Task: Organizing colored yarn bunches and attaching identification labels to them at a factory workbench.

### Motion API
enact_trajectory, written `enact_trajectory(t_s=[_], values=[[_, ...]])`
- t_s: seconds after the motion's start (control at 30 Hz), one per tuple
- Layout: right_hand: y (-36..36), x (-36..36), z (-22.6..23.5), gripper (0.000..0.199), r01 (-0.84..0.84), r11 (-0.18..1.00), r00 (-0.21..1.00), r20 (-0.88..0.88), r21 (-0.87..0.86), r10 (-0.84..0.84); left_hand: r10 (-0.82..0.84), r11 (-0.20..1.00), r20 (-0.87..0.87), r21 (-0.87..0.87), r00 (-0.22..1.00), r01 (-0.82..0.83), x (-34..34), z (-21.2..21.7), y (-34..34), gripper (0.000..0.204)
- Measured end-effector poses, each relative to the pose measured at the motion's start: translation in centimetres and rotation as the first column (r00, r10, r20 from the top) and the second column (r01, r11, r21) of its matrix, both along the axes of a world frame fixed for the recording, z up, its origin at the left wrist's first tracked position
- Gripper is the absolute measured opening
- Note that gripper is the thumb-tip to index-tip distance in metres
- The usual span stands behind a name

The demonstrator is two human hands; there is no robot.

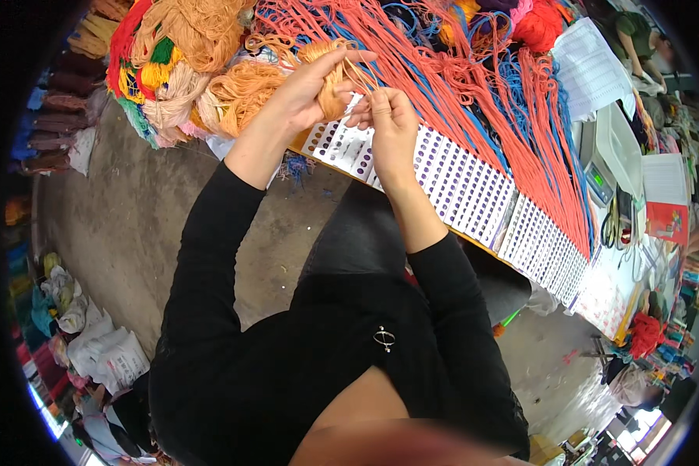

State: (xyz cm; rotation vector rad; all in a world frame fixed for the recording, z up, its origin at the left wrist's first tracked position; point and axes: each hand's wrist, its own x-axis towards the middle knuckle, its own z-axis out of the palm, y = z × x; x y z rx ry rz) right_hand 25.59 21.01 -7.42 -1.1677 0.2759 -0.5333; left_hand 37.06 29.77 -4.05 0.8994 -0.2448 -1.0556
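A light orange hank of yarn lies in my left hand, over the palm, with some fingers stretched out past it. Thin strands run from the hank to my right hand, whose thumb and forefinger are pinched on them. Both hands are raised over the near edge of the table, close together. Below them lies a row of white cards with small dark purple dots. Long coral-red cords and blue cords stretch across the table beyond my right hand.
Heaped orange yarn and multicoloured hanks lie left of my hands. Farther right are a paper sheet, a scale with a clear tray, and scissors. White bags rest at the lower left. Another person is at the far right.
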Motion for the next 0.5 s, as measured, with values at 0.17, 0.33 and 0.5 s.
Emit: enact_trajectory(t_s=[0.17, 0.33, 0.5], values=[[-0.1, -0.5, 0.8, 0.018, 0.014, 0.994, 1.0, -0.014, 0.104, -0.013, 0.078, 0.993, 0.116, 0.08, 0.99, -0.088, 0.0, 1.1, 0.1, 0.039], [-0.4, -0.9, 0.8, 0.018, -0.125, 0.991, 0.982, -0.152, -0.053, 0.115, 0.043, 0.951, 0.437, 0.258, 0.899, -0.171, 0.6, 1.3, 0.2, 0.037], [-6.2, -4.0, 2.7, 0.01, 0.208, 0.868, 0.975, 0.17, -0.452, -0.145, -0.153, 0.969, 0.062, 0.208, 0.986, 0.137, 9.6, 1.8, 6.9, 0.027]])
